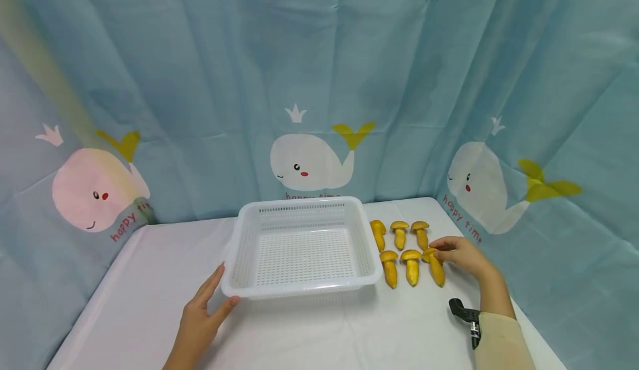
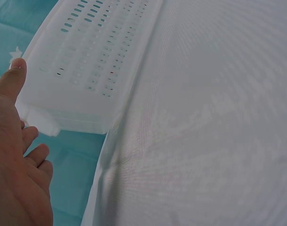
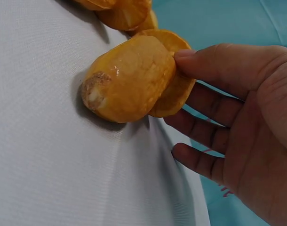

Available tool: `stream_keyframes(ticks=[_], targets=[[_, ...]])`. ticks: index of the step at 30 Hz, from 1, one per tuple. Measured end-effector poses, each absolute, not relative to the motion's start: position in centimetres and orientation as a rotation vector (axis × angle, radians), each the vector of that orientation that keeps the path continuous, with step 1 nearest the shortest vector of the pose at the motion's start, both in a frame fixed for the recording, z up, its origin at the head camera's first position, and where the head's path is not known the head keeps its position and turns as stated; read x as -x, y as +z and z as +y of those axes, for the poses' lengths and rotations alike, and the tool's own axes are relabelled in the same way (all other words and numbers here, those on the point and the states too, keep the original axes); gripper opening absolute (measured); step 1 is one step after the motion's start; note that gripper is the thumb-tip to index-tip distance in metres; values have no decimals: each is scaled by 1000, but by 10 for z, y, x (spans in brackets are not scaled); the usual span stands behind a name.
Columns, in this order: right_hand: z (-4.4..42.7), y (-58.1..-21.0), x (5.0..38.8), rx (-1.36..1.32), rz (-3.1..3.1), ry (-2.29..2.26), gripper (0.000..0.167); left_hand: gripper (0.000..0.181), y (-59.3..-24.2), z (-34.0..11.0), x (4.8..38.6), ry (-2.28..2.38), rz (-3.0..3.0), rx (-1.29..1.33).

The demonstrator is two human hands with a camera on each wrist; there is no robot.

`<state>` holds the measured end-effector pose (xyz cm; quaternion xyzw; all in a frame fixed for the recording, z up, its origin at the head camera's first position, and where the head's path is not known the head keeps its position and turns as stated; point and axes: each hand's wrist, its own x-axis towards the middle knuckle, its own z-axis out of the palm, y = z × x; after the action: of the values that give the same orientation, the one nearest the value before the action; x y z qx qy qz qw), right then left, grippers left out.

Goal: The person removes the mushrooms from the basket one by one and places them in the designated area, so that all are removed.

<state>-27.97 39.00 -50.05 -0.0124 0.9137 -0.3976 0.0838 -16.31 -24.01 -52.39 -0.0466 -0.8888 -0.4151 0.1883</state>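
A white plastic basket (image 1: 304, 290) with a perforated floor stands on the table. My left hand (image 1: 198, 313) is at its near-left corner, thumb by the front rim and fingers extended along the left side. In the left wrist view the thumb (image 2: 16, 77) lies by the basket's wall (image 2: 82, 108). My right hand (image 1: 461, 253) pinches the cap of a yellow mushroom (image 1: 436, 272), the near-right one of the group. The right wrist view shows my thumb against this mushroom (image 3: 129, 80), its stem resting on the cloth; fingertips behind the cap are partly hidden.
Several more yellow mushrooms (image 1: 411, 267) lie in two rows between the basket and my right hand. A white cloth (image 1: 319, 336) covers the table. Blue curtains (image 1: 309, 81) with whale prints hang behind and at both sides. A black device (image 1: 469, 317) sits at my right wrist.
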Motion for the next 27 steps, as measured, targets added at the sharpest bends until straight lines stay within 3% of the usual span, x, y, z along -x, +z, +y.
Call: stream_keyframes(ticks=[27], targets=[[398, -508, 282, 2, 2693, -1252, 40, 80, -527, -243, 163, -1208, -2491, 138]])
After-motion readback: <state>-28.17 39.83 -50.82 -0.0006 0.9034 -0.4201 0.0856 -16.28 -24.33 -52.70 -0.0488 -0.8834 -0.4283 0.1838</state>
